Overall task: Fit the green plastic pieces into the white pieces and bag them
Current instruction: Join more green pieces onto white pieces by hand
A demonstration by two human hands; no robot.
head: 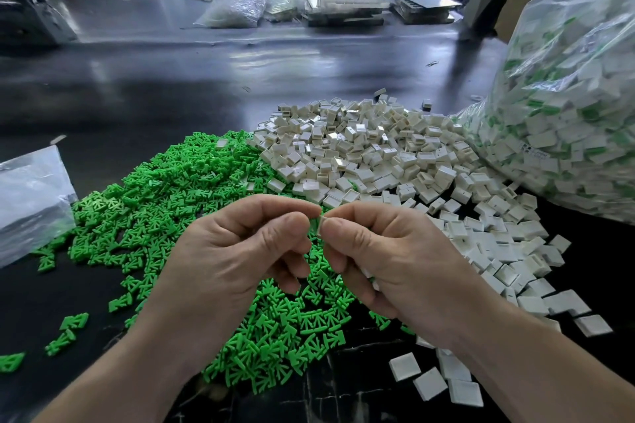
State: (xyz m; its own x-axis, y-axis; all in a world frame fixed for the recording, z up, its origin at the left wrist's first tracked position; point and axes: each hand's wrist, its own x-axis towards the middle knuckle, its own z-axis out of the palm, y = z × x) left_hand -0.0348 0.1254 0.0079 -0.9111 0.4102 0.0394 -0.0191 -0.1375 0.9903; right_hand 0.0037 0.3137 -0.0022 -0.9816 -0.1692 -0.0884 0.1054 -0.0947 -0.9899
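Note:
A large pile of green plastic pieces (178, 203) covers the dark table in front of me. To its right lies a heap of white square pieces (371, 148). My left hand (237, 251) and my right hand (385, 257) meet above the piles. Between their fingertips sits one small white piece (323, 220), pinched by my right thumb and forefinger, with my left fingertips pinching at its left edge. Whether a green piece is in my left fingers is hidden. A big clear bag (563, 120) full of joined white-and-green pieces stands at the right.
A flat clear plastic bag (31, 196) lies at the left edge. The dark table (171, 79) stretches back to several bags, trays and clutter (343, 3) along the far side. Loose white pieces (433, 385) and green pieces (68, 326) are scattered near my forearms.

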